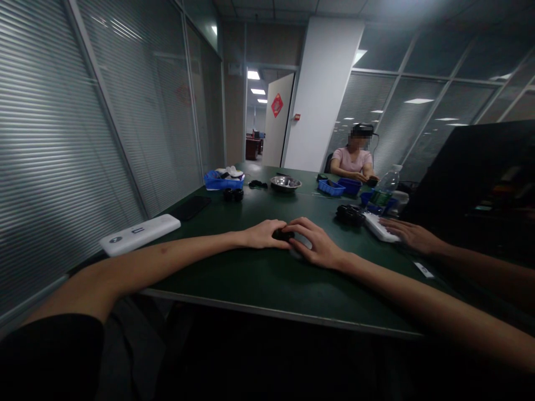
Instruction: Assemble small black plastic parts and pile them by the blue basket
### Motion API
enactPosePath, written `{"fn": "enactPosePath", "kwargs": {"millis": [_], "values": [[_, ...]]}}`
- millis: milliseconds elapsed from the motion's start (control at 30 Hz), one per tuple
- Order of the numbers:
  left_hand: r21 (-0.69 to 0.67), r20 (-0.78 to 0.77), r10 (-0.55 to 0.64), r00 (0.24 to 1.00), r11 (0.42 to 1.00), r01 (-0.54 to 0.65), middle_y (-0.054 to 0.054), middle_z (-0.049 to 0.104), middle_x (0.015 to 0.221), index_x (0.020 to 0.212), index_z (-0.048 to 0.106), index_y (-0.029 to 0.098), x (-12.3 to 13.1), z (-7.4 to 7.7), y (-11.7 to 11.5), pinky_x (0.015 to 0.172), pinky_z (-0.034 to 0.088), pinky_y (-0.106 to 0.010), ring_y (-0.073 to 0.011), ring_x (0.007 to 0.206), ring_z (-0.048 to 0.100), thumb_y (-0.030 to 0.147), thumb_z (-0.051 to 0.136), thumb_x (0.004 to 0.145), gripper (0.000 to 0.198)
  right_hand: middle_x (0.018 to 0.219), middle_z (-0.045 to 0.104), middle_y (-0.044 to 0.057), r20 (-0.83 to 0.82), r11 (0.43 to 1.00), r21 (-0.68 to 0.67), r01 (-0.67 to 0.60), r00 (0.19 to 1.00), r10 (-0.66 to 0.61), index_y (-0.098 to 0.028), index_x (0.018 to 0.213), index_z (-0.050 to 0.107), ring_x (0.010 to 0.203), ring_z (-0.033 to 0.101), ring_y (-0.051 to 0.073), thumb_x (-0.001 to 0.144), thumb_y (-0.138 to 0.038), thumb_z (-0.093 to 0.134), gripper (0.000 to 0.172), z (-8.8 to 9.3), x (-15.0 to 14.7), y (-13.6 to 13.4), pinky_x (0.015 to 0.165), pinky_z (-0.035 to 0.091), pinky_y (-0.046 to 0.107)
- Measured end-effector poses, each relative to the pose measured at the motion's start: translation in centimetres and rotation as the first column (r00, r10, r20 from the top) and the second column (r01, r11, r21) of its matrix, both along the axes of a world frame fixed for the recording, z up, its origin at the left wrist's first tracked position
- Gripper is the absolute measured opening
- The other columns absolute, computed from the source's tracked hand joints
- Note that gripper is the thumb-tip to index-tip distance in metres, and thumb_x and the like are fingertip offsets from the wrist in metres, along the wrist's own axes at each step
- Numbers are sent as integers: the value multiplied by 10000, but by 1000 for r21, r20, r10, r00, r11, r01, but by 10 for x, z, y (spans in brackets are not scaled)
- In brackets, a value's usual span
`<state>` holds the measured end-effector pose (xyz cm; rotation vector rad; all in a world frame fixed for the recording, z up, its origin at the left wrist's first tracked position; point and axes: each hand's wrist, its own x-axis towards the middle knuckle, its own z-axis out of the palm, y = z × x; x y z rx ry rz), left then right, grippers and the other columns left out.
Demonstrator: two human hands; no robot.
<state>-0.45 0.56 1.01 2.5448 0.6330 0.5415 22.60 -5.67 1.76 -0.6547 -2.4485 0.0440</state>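
My left hand [262,234] and my right hand [316,243] meet in the middle of the dark green table [259,278]. Both are closed on a small black part [283,235] held between their fingertips. The part is mostly hidden by the fingers and too dark to make out further. Both forearms stretch out over the table's near edge.
A neighbour's hand [412,234] rests on a white keyboard [379,226] at the right, beside black parts [350,214] and a water bottle [384,192]. A white power bank [140,234] and phone [190,208] lie left. Blue trays [221,181], a metal bowl [285,182] and a seated person [353,161] are far.
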Motion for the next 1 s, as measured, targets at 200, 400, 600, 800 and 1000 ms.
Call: {"fn": "enactPosePath", "kwargs": {"millis": [200, 400, 600, 800, 1000], "values": [[11, -11, 10, 1000, 1000, -9, -53, 592, 975, 1018, 607, 164, 1, 0, 0, 768, 408, -321, -220, 905, 567, 652, 661, 828, 526, 1224, 611, 113, -19, 999, -13, -48, 999, 47, -253, 1305, 580, 1137, 589, 270, 995, -173, 509, 327, -2, 1, 3, 969, 539, 472], [4, 9, -21, 1000, 1000, 21, -43, 592, 960, 992, 603, 172, 1, -1, 0, 779, 406, -318, -212, 902, 567, 641, 654, 842, 496, 1206, 645, 107, -12, 997, -1, -72, 997, 72, -238, 1264, 592, 1119, 588, 270, 960, -84, 483, 358, -1, 2, 4, 952, 529, 470], [11, -3, -10, 1000, 1000, 10, -46, 593, 971, 1002, 605, 169, 1, 0, -1, 777, 409, -315, -212, 906, 569, 645, 652, 844, 504, 1186, 666, 98, -29, 998, 15, -69, 997, 69, -242, 1242, 597, 1093, 593, 263, 969, -73, 448, 354, -3, 1, 7, 930, 528, 460], [14, -4, 1, 1000, 1000, -1, -58, 614, 984, 1009, 617, 155, 2, 0, -1, 787, 427, -326, -221, 912, 583, 638, 665, 840, 513, 1234, 645, 92, -8, 997, 9, -81, 997, 81, -249, 1273, 580, 1142, 579, 260, 928, -31, 439, 431, -2, 2, 5, 974, 516, 463], [-24, 23, -5, 1000, 1000, 5, -89, 634, 1110, 1157, 624, 156, 1, 0, -1, 847, 449, -338, -243, 1003, 605, 612, 689, 835, 562, 1289, 551, 134, 6, 999, 34, 2, 1000, -2, -228, 1354, 542, 1182, 557, 286, 957, -140, 479, 412, 1, 3, 1, 1012, 506, 497]]}}
